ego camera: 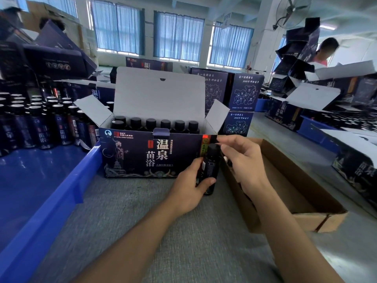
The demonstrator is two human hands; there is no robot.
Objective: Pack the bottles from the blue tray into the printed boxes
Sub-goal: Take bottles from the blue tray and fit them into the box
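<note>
An open printed box [142, 158], dark purple with white flaps up, stands on the table ahead of me. A row of black-capped bottles [151, 123] fills its back. My left hand [189, 186] grips a dark bottle [210, 166] upright in front of the box's right end. My right hand [240, 158] has its fingertips at that bottle's cap, over the edge of a brown carton. The blue tray [51, 190] lies to my left, with several more dark bottles [47, 121] standing at its far end.
An open brown cardboard carton [295, 193] lies to the right of the box. Closed printed boxes [242, 94] are stacked behind. More open boxes and another blue tray [318, 127] crowd the right side, where another person stands at the back.
</note>
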